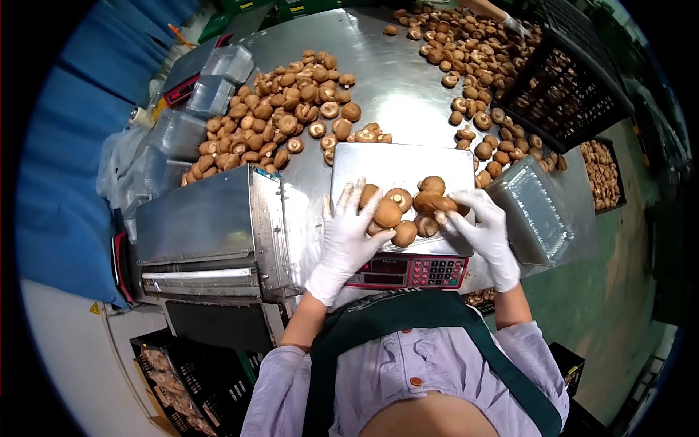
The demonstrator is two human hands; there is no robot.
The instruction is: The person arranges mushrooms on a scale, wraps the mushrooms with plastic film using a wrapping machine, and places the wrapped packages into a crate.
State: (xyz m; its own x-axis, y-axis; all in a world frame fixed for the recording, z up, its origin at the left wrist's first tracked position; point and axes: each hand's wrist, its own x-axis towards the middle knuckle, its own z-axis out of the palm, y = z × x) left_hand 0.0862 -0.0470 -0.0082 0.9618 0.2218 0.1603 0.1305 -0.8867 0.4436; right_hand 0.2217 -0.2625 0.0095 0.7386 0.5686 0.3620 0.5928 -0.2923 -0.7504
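Several brown shiitake mushrooms (400, 198) are grouped on the metal pan (455, 162) of a digital scale. My left hand (345, 240), in a white glove, curves around mushrooms (387, 212) at the left of the group, one between its thumb and forefinger. From the other side my right hand (483, 227), also gloved, has its fingers closed on a mushroom (435, 203). More mushrooms lie between and just below the two hands. Below the pan is the scale's red-edged keypad (435, 272); its display is too dim to read.
Mushroom piles (280, 105) cover the table's left and far right. A clear plastic tray stack (535, 211) stands right of the scale, a black crate (568, 80) behind it. A metal sealing machine (196, 218) stands left. Another person's gloved hand (515, 26) reaches in at the far right.
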